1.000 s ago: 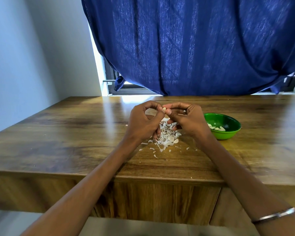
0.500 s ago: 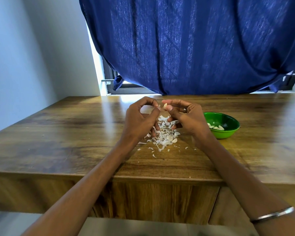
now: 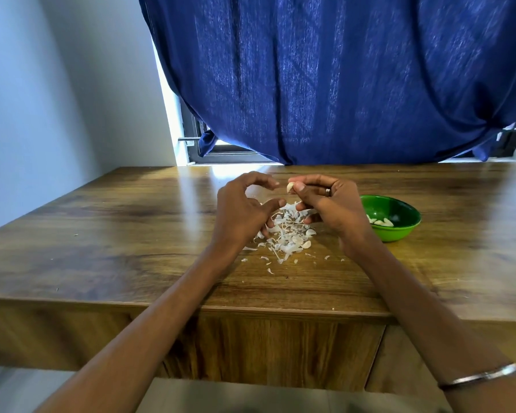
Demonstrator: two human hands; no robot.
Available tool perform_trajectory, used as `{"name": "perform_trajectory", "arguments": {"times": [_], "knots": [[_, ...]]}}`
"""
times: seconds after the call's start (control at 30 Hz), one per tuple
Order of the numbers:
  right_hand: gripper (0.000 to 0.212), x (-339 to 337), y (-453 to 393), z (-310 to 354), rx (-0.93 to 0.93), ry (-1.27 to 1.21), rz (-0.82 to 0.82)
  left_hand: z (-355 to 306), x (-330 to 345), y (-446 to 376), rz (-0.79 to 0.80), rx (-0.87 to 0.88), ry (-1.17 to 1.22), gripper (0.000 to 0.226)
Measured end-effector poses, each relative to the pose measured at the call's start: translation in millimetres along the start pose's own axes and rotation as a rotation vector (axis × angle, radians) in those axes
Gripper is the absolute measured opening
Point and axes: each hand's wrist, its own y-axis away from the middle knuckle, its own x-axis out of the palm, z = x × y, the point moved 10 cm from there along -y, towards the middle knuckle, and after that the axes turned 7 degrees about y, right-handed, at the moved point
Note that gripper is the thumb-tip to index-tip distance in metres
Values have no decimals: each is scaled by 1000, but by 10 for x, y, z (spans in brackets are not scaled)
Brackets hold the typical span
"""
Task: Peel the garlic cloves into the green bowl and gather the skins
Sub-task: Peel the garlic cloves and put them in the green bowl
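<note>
Right hand: the right hand is raised over the surface, thumb and forefinger pinching a garlic clove at its top left; a ring sits on one finger and a bangle on the forearm near the camera.
Left hand: the left hand is just left of the clove, fingers curved with thumb and forefinger spread wide, gripping nothing; its fingertip is near the clove but apart from it.
Clove: pale, held in the air between the two hands, above the far edge of the skins.
Skins: a loose pile of white skins lies on the surface below and between the hands, with small scraps scattered on its near side.
Bowl: the green bowl stands on the surface right of the right hand, with several peeled cloves inside.
Surface: the wooden surface carries the bowl and skins.
Backdrop: a blue curtain hangs beyond the far edge.
</note>
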Motion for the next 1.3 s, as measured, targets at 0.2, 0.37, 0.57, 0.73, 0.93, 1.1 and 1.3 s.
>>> {"name": "perform_trajectory", "arguments": {"times": [0.2,0.37,0.57,0.73,0.93,1.1,1.3], "knots": [[8,-2,19,29,-11,-5,-14,-62,57,27,58,57,-9,15],[3,-59,23,82,-75,75,-61,-95,137,52,113,143,-141,44],[11,-293,-13,302,-202,400,-116,-121,151,14,132,344,-306,6],[7,-826,-122,354,-129,833,-65,-94,153,-2,121,355,-335,10],[13,-1319,-195,114,43,1101,-29,-124,130,15,71,315,-380,44],[13,-1261,-229,189,37,1107,3,-143,22,15,0,295,-375,38],[24,-957,-202,355,-77,981,40,-13,-88,-23,-43,220,-384,48]]}}
